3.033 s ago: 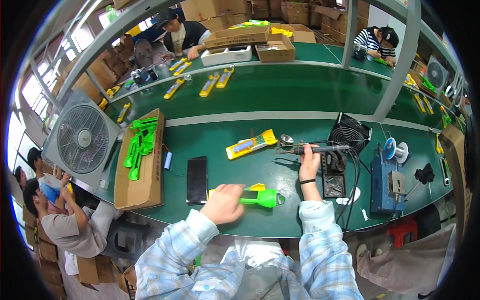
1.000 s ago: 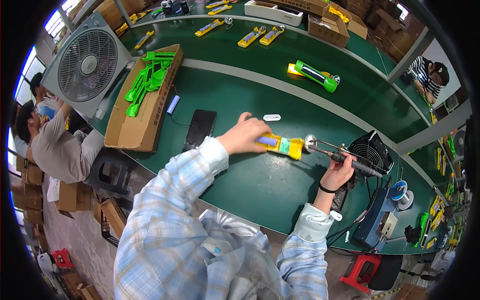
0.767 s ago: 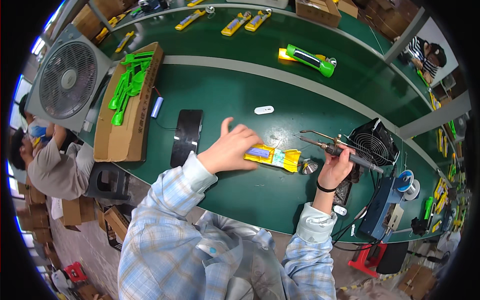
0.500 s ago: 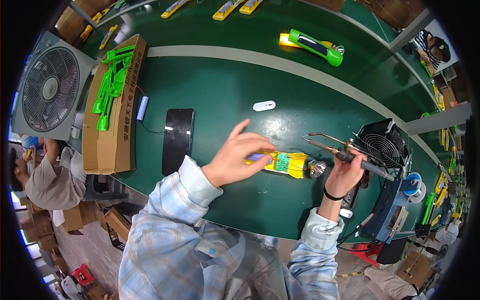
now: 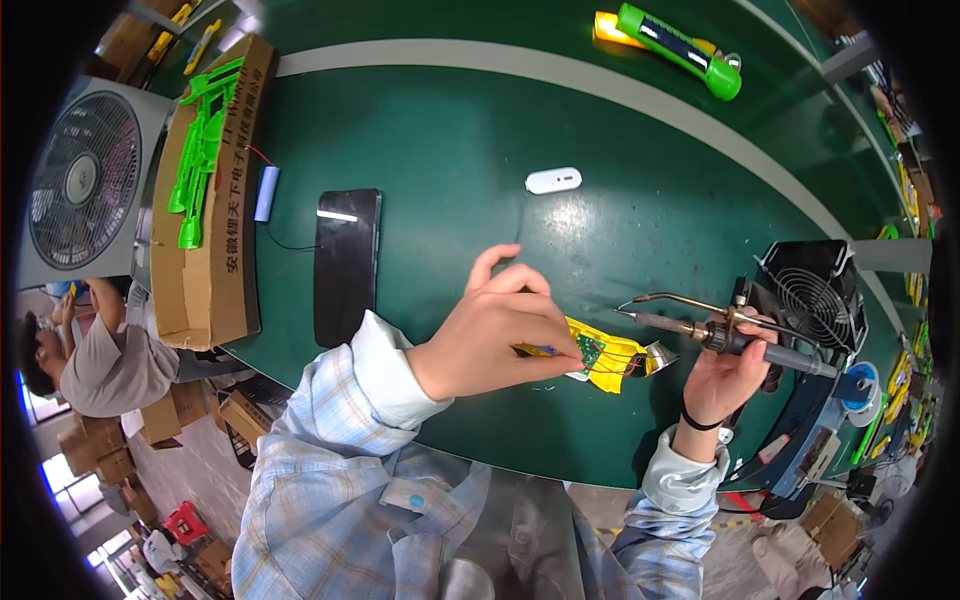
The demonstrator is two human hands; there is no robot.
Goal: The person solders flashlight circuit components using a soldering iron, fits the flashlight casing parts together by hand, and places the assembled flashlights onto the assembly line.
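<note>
My left hand [image 5: 498, 338] arches over the open yellow plastic housing [image 5: 607, 381], covering its left part. The thumb and a fingertip come close together at the green circuit board [image 5: 591, 350], index finger raised; I cannot tell whether they pinch a thin red wire or merely rest there. The housing lies on the dark green tabletop [image 5: 440, 150] in front of me, its silver cone-shaped reflector [image 5: 659, 358] at the right end, toward my other hand.

My right hand [image 5: 727, 380] is closed around a soldering iron with a dark grey handle [image 5: 735, 343], its tip pointing left, near the housing but apart from it.

To the left lie a black rectangular phone [image 5: 346, 270] and a lilac cylindrical cell [image 5: 267, 194], beside the brown cardboard box [image 5: 238, 210] of bright green plastic parts [image 5: 205, 140]. A small white oval device [image 5: 553, 180] lies beyond my left hand.
</note>
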